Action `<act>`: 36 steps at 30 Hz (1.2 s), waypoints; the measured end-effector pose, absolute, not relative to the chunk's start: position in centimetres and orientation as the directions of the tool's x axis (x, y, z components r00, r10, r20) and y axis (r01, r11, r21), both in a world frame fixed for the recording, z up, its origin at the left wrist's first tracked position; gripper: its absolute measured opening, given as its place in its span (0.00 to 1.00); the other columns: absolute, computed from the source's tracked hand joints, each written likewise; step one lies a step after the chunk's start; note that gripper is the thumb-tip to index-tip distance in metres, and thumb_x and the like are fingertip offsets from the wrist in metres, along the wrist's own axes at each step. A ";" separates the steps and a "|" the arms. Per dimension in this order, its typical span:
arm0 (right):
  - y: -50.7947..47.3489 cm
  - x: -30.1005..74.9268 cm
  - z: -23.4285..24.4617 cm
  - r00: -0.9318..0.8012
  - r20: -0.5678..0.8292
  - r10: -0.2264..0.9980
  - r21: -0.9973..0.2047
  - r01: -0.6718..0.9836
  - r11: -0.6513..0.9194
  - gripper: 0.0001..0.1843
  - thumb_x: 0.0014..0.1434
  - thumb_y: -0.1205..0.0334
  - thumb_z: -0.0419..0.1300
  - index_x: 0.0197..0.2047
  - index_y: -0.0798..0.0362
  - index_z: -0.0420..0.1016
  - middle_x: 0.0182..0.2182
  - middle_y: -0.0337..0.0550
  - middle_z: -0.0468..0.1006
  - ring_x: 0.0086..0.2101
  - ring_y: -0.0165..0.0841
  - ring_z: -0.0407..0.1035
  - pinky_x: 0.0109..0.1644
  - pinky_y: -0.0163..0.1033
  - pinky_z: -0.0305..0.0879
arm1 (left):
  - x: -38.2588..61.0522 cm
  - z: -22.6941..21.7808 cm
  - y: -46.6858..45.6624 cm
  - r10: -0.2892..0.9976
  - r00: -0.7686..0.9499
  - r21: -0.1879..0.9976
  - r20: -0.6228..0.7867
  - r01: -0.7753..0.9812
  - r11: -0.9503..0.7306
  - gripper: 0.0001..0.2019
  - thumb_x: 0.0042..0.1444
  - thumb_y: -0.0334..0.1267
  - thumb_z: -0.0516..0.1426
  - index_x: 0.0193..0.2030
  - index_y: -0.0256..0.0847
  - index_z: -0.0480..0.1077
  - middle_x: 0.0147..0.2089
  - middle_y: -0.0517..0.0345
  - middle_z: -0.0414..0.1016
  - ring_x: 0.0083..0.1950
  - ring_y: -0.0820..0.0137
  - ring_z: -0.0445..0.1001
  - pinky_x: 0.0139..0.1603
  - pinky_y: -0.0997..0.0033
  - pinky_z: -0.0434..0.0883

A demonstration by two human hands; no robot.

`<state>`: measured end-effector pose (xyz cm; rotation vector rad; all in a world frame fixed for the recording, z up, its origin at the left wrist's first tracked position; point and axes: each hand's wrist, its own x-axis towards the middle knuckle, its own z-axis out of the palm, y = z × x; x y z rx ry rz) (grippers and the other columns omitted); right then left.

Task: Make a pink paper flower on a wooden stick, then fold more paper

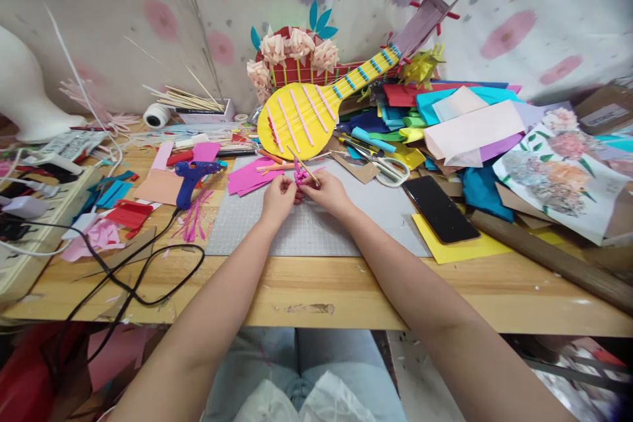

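Observation:
Above the grey cutting mat (237, 231), both of my hands meet in front of me. My left hand (280, 199) pinches a small bright pink paper piece (299, 175) from the left, its fingers closed. On the other side my right hand (327, 192) is closed around a thin wooden stick (307, 169), which slants up and left past the pink paper. The fingers partly hide the paper's lower edge. Just left of my hands lie bright pink paper strips (247, 178), with an orange-tipped pencil-like stick (271, 167) across them.
A yellow paper lute (297, 120) leans at the back. Scissors (390, 168) and a phone (440, 210) lie to the right, by piled coloured paper (475, 125). At left are a blue glue gun (190, 181), its looping black cable (143, 297) and a power strip (69, 211).

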<state>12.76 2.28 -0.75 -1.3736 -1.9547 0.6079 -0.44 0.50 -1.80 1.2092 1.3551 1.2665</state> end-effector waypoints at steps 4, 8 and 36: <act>1.6 12.5 -0.3 -0.331 0.272 0.904 -0.593 0.682 0.428 0.12 0.53 0.61 0.54 0.38 0.51 0.77 0.30 0.39 0.71 0.30 0.28 0.64 0.35 0.33 0.58 | -0.2 -0.9 0.6 0.971 -0.161 0.973 -0.178 -0.177 0.149 0.06 0.47 0.34 0.57 0.28 0.38 0.61 0.22 0.61 0.71 0.25 0.72 0.73 0.34 0.67 0.72; 0.7 12.2 0.4 -0.404 0.293 0.867 -0.494 0.712 0.499 0.14 0.55 0.63 0.51 0.39 0.50 0.77 0.34 0.41 0.74 0.35 0.31 0.67 0.37 0.34 0.59 | -0.3 0.2 0.5 0.951 -0.130 0.916 -0.280 -0.332 0.224 0.06 0.44 0.33 0.59 0.27 0.35 0.65 0.22 0.58 0.72 0.25 0.73 0.73 0.34 0.70 0.71; 0.3 12.8 0.9 -0.501 0.126 0.856 -0.195 0.834 0.517 0.22 0.65 0.52 0.38 0.48 0.47 0.69 0.44 0.41 0.76 0.42 0.34 0.70 0.36 0.35 0.55 | -1.4 -0.8 1.5 0.911 -0.358 0.852 -0.204 -0.523 -0.014 0.10 0.39 0.29 0.62 0.26 0.37 0.63 0.23 0.62 0.70 0.26 0.77 0.71 0.34 0.72 0.71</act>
